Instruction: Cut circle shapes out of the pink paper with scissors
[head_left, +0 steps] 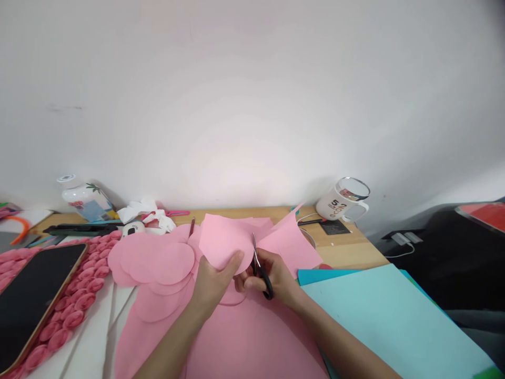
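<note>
My left hand is closed on a sheet of pink paper, its thumb pressed on top near the rounded lower edge. In my right hand is a pair of scissors with black handles, and its metal blades stand upright at the cut edge of the sheet. A partly cut flap of pink paper spreads to the right of the blades. Cut pink paper circles lie overlapping to the left of my left hand. Under both hands is a large pink paper sheet.
A phone rests on rows of pink rosettes at left. A white bottle and crumpled tissue stand near the wall. Right are a white mug, a black card and light blue paper sheets.
</note>
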Tool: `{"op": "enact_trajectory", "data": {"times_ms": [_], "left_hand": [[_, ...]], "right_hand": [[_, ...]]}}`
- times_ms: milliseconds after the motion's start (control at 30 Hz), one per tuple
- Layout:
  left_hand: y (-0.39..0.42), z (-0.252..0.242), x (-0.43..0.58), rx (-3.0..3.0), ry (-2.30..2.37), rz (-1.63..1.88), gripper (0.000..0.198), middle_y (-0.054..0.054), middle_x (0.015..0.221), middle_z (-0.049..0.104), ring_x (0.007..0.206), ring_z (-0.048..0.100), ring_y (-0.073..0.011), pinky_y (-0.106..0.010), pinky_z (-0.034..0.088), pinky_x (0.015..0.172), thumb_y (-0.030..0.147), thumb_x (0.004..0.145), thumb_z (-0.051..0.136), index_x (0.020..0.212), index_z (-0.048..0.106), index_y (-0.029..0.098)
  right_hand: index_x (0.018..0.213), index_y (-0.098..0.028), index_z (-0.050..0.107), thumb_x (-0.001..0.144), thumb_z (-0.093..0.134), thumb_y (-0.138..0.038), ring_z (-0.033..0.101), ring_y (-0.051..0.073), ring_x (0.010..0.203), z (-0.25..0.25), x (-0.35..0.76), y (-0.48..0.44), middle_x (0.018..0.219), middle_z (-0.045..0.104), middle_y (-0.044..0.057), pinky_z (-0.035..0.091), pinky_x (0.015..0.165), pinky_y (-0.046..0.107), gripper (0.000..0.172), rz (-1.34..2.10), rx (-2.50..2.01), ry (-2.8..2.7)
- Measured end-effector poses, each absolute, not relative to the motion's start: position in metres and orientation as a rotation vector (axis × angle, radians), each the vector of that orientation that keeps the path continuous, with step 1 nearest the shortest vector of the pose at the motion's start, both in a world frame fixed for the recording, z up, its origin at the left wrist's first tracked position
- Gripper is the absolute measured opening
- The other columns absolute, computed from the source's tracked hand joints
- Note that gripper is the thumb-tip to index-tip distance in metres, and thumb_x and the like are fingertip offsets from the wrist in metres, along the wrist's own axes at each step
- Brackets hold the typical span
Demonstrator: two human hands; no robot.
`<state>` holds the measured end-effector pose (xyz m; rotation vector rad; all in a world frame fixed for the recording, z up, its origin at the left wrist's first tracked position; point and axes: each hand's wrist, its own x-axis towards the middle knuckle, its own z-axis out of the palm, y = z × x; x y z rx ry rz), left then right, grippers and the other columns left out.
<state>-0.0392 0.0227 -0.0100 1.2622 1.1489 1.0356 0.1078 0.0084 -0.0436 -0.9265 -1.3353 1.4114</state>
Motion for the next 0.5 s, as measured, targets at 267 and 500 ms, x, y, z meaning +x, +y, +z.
{"op": "enact_trajectory", "data": {"times_ms": [267,500], "left_hand": [[0.022,-0.004,-0.040,1.256,1.086,0.992,0.033,0.000,0.034,0.055,0.036,0.053,-0.0142,-0.027,0.049,0.054,0.032,0.071,0.060,0.041,0.057,0.017],[0.021,-0.005,-0.039,1.272,1.110,1.014,0.037,0.000,0.032,0.054,0.037,0.053,-0.0145,-0.028,0.049,0.056,0.032,0.071,0.060,0.037,0.053,0.018]], "right_hand": [[0.069,-0.018,0.047,0.053,0.076,-0.052,0.040,0.010,0.050,-0.042,0.107,0.008,0.058,0.044,-0.004,0.033,0.050,0.025,0.048,1.430,-0.889,-1.341],[0.069,-0.017,0.050,0.059,0.072,-0.053,0.043,0.012,0.051,-0.034,0.106,0.007,0.056,0.045,-0.003,0.036,0.054,0.027,0.044,1.436,-0.839,-1.381]]}}
